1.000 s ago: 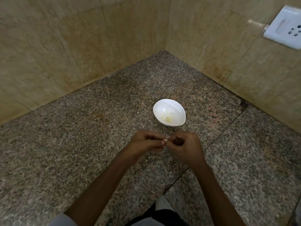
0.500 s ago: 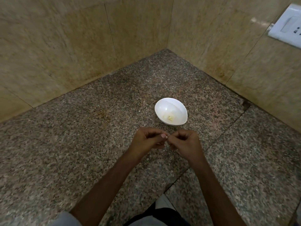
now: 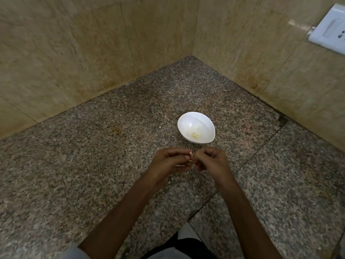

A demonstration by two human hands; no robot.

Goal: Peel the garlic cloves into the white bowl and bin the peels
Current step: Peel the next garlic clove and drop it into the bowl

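At the centre of the head view, just below the middle, the left hand (image 3: 168, 162) and the right hand (image 3: 211, 161) are brought together fingertip to fingertip. Both are tightly curled, and a small pale garlic clove (image 3: 190, 153) is pinched between them; most of it is hidden by the fingers, so its peel cannot be judged. The forearms are extended from 6 o'clock.

At 12 to 1 o'clock from the hands, close by but not touched, the white bowl (image 3: 188, 122) is set on the counter (image 3: 84, 174). It is smooth, glossy and oval. A few yellowish peeled garlic pieces (image 3: 195, 135) are seen at its bottom.

The counter is of speckled grey-brown polished granite, and a dark joint is seen running across it on the right. A corner is formed at 12 o'clock by beige marbled wall tiles (image 3: 65, 53). A white switch plate (image 3: 330, 30) is mounted at 2 o'clock.
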